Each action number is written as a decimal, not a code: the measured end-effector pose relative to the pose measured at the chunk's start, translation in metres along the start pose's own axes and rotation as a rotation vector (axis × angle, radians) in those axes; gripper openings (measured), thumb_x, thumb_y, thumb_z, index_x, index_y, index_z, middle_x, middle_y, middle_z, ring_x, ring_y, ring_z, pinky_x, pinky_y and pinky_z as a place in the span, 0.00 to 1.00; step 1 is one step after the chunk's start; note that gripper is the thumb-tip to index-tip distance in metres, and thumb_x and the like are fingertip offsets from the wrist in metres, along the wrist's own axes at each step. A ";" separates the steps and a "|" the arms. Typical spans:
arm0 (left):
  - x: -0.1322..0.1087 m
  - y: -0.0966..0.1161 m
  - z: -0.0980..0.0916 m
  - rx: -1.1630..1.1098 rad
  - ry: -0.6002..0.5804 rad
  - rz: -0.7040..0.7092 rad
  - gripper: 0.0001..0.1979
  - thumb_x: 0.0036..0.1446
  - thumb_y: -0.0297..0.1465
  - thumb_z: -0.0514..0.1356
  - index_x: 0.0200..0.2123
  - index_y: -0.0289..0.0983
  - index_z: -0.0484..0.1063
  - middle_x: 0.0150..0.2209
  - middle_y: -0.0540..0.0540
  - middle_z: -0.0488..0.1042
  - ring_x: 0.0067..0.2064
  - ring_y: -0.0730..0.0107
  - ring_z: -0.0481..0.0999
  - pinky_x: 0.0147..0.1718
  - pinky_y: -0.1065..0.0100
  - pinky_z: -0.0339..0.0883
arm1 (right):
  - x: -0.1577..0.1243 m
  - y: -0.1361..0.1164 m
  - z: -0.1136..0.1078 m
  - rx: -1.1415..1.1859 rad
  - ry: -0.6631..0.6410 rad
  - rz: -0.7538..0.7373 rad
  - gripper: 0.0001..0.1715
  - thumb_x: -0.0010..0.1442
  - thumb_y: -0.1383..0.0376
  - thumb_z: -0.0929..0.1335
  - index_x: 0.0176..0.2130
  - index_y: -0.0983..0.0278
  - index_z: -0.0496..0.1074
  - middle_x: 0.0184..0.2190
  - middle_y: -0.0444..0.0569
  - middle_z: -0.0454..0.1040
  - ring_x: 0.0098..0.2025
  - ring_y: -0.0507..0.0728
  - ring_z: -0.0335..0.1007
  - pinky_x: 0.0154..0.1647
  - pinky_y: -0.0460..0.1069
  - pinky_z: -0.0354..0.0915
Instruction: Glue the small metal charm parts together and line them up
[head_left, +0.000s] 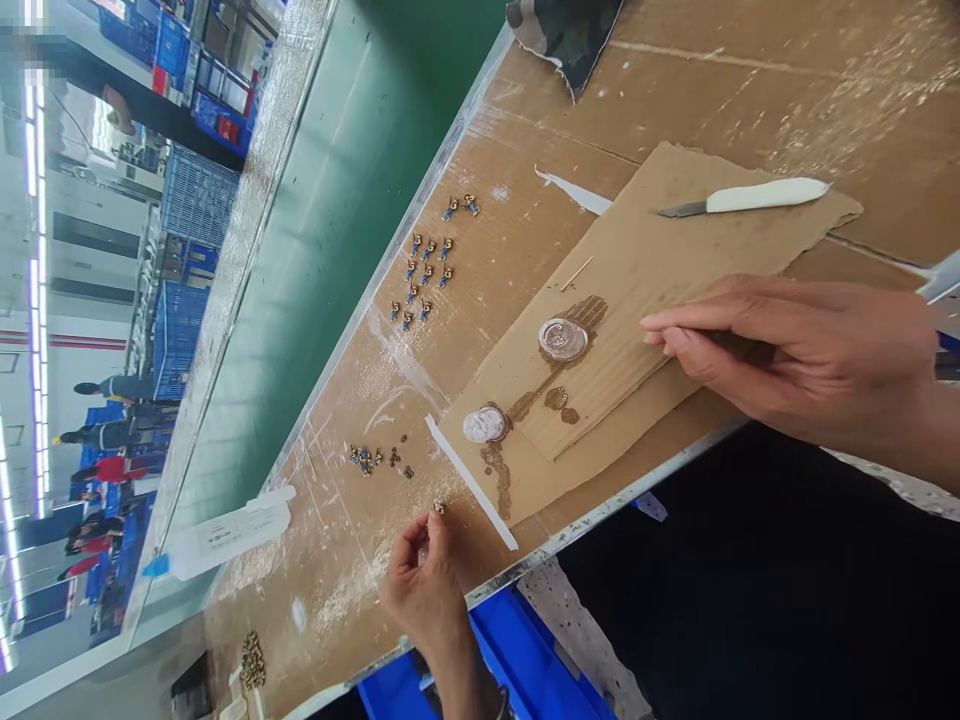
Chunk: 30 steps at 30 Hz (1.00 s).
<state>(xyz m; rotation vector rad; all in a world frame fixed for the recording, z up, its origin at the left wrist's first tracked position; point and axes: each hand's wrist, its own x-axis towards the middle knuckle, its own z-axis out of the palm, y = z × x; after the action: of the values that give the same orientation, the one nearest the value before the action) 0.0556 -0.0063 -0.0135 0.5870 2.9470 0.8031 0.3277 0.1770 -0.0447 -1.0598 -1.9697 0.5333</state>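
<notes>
Small piece (439, 508) pinched in the left hand (429, 592), with blue-and-gold figures (427, 275) laid out apart from it.
The piece, pale and dark in patches — too small for its form to be told — sits between the tips of thumb and forefinger. Just beyond it, a tight cluster of figures (365, 460) lies beside loose dark bits (395, 457); farther off and to the right, about a dozen figures form loose rows — upright or flat, cannot be told.
</notes>
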 end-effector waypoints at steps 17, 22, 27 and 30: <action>-0.006 0.017 -0.010 0.038 -0.031 0.053 0.15 0.46 0.42 0.64 0.32 0.37 0.78 0.30 0.49 0.78 0.38 0.62 0.77 0.41 0.64 0.69 | -0.001 -0.002 0.004 0.047 0.081 -0.039 0.13 0.63 0.69 0.63 0.45 0.57 0.71 0.36 0.46 0.77 0.35 0.56 0.73 0.30 0.54 0.65; -0.026 0.021 -0.020 -0.137 0.092 0.102 0.16 0.44 0.44 0.67 0.32 0.38 0.78 0.32 0.49 0.79 0.38 0.64 0.78 0.43 0.64 0.71 | -0.003 -0.002 0.001 0.068 0.171 -0.095 0.21 0.60 0.74 0.64 0.49 0.54 0.69 0.35 0.46 0.76 0.37 0.54 0.72 0.36 0.52 0.67; -0.059 0.024 -0.021 -0.439 0.169 0.303 0.12 0.43 0.39 0.69 0.29 0.39 0.78 0.29 0.50 0.78 0.33 0.69 0.78 0.39 0.69 0.74 | -0.009 -0.013 -0.002 0.186 0.175 -0.263 0.22 0.58 0.76 0.65 0.50 0.56 0.69 0.37 0.47 0.75 0.39 0.51 0.70 0.41 0.48 0.67; -0.079 0.028 -0.017 -0.526 0.111 0.396 0.10 0.47 0.39 0.68 0.28 0.38 0.78 0.29 0.49 0.78 0.34 0.69 0.79 0.41 0.70 0.74 | -0.016 -0.034 0.007 0.476 -0.023 -0.361 0.14 0.60 0.75 0.66 0.46 0.64 0.70 0.37 0.49 0.74 0.39 0.48 0.70 0.39 0.44 0.67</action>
<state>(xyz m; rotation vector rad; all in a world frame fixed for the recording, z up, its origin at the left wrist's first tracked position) 0.1366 -0.0210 0.0094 1.1091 2.5527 1.6160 0.3108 0.1444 -0.0328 -0.3956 -1.8643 0.7627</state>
